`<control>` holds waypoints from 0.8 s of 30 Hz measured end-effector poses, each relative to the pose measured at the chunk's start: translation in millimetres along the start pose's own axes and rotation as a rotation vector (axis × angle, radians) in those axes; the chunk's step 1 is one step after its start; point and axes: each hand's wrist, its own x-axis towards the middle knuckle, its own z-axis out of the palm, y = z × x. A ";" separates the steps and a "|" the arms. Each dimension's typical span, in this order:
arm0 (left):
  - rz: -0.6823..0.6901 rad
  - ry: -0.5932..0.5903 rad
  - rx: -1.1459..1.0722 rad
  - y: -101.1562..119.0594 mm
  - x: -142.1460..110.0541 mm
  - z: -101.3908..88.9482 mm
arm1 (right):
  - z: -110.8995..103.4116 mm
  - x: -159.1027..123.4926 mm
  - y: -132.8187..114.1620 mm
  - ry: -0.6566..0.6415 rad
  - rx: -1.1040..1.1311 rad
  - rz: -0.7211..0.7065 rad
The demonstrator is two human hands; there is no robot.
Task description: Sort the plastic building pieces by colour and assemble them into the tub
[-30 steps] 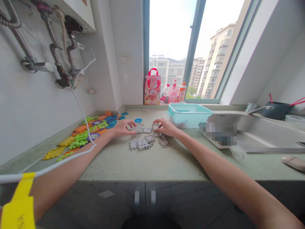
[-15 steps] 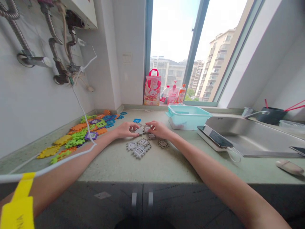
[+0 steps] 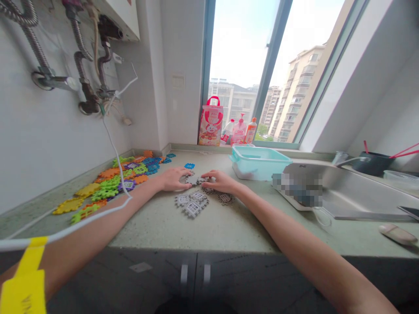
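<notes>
Both of my hands meet over grey toothed plastic tiles on the green counter. My left hand pinches a grey tile from the left. My right hand has its fingers closed on the adjoining grey tile, and the two pieces touch between my fingertips. Several more grey tiles lie just in front of my hands, and one grey tile sits under my right wrist. A lone blue tile lies behind my hands.
A heap of coloured tiles spreads along the left wall, with a white cable hanging over it. A turquoise tub, a sink and a blurred device sit to the right. Bottles and a red bag line the windowsill.
My hands came together from slightly apart, bringing the two grey tiles into contact. The camera shifted a little, so the scene slid slightly.
</notes>
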 end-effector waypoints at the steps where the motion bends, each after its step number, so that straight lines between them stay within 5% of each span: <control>1: -0.006 0.004 0.013 1.1 -1.5 -2.6 | -1.3 -1.6 1.6 0.002 -0.004 0.001; 13: 0.043 0.046 -0.039 -20.3 -13.3 -11.2 | -8.6 -9.1 11.1 -0.023 0.045 0.022; 18: -0.111 0.041 -0.191 -34.7 -16.1 -12.9 | -7.7 -8.7 11.6 -0.009 0.024 0.025; 24: -0.104 0.236 -0.308 -22.8 -15.2 -17.2 | -7.9 -8.1 6.3 0.009 -0.008 0.033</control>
